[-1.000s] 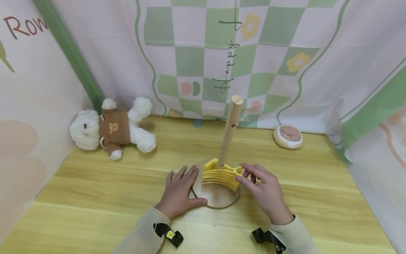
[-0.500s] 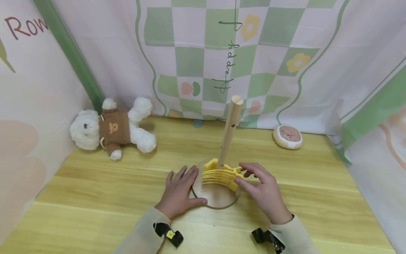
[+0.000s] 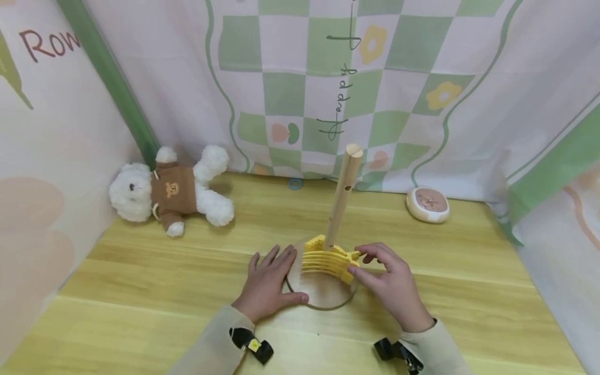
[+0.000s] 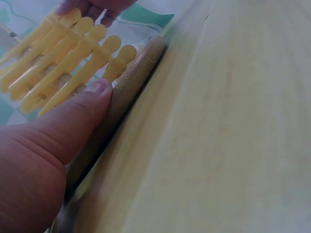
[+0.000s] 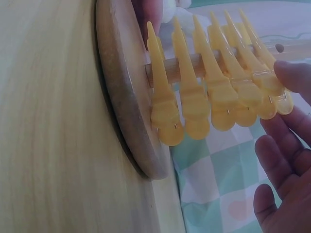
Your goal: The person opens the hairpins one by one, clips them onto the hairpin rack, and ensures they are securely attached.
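A wooden rod (image 3: 343,200) stands upright on a round wooden base (image 3: 323,294). Several yellow plastic clips (image 5: 194,107), each with a pointed end and a rounded end, are stacked one above another around the rod's lower part. My left hand (image 3: 267,286) rests on the left side of the base, fingers spread and straight, the thumb along its front edge. At the right end of the stack, my right hand (image 3: 394,286) pinches the top clip between thumb and index finger. The right wrist view shows its other fingers loosely bent below.
A white plush toy in a brown sweater (image 3: 173,190) lies at the back left of the wooden table (image 3: 140,291). Near the back edge are a small blue ring (image 3: 295,183) and, farther right, a cream and pink rounded device (image 3: 427,204). A patterned cloth (image 3: 328,78) hangs behind.
The head view has shifted slightly, so everything appears a little farther right and lower. Both hands stay almost in place at the base and the clips.
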{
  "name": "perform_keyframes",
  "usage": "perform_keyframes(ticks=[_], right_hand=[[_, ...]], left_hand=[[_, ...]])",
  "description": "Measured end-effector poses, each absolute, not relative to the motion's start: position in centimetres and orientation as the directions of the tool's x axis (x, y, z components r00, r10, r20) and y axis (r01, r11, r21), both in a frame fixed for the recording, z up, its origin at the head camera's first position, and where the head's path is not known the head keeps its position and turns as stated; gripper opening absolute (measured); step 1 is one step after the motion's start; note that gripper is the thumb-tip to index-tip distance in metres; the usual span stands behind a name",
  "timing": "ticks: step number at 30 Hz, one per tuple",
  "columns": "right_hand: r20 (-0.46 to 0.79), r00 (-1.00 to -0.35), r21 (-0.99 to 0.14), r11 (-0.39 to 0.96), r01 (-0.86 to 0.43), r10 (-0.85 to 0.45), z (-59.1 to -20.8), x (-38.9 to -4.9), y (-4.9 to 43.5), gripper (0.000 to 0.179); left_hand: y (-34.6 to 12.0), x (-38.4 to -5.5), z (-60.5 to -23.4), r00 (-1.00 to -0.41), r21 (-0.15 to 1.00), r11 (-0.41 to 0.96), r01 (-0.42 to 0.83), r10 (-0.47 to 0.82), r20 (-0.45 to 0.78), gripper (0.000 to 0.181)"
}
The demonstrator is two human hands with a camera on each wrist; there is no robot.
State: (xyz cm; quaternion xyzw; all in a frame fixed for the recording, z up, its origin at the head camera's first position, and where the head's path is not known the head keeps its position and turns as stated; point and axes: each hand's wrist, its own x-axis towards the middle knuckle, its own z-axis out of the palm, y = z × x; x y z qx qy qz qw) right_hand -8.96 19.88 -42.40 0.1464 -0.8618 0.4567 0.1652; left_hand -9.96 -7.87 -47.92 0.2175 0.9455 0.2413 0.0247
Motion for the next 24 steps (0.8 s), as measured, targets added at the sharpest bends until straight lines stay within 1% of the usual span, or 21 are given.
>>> perform_keyframes(ticks=[8,15,24], right_hand=[[0.375,-0.92,-0.747,0.552,-0.371,-0.111,-42.31,-8.97,19.82,0.034],[0.366,-0.922,-0.749,0.548,-0.373,-0.128,-42.59,-8.87,20.06,0.038],[0.379,-0.919,-0.745,0.554,-0.373,-0.109,-42.77,-9.07,20.23,0.041]], left_hand=[[-8.0,-9.8,-47.65,-0.905,0.468,0.79,0.395,0.422,0.052,0.107],[-7.92,-9.7,-47.89,-0.907,0.478,0.785,0.393,0.417,0.06,0.107],[-7.62,-10.26,-48.4,-0.911,0.477,0.789,0.388,0.407,0.069,0.109]])
